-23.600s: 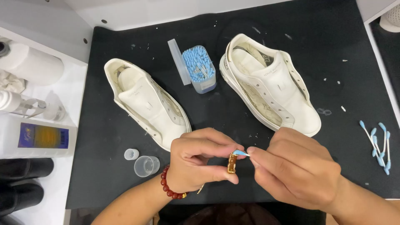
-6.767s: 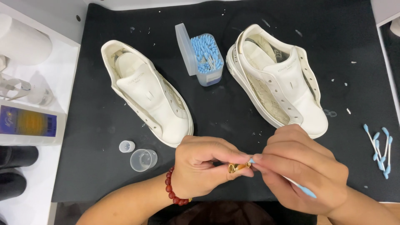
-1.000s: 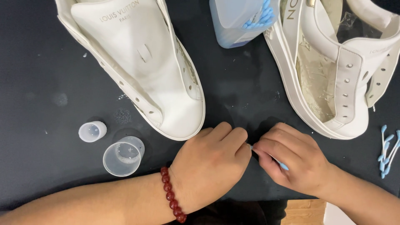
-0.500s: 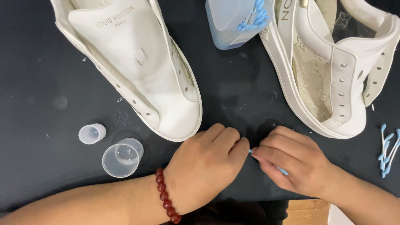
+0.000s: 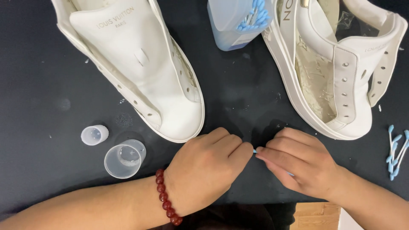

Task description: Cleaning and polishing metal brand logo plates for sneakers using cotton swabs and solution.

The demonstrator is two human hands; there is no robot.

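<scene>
My left hand (image 5: 208,170), with a red bead bracelet (image 5: 167,202) on its wrist, rests curled on the black mat (image 5: 38,85). Its fingertips pinch shut; the small gold piece it held in earlier frames is hidden inside them. My right hand (image 5: 302,166) pinches a blue cotton swab (image 5: 254,150), whose tip touches my left fingertips. Both hands lie just below two white sneakers without laces: the left shoe (image 5: 140,72) and the right shoe (image 5: 332,76).
A pale blue box of cotton swabs (image 5: 238,23) lies between the shoes at the top. A clear plastic cup (image 5: 124,158) and a small cap (image 5: 94,134) stand left of my left hand. Used blue swabs (image 5: 395,151) lie at the right edge.
Both hands stay pressed together at the swab tip, with only small finger shifts. The view has drifted slightly, so the shoes sit a little higher in the frame.
</scene>
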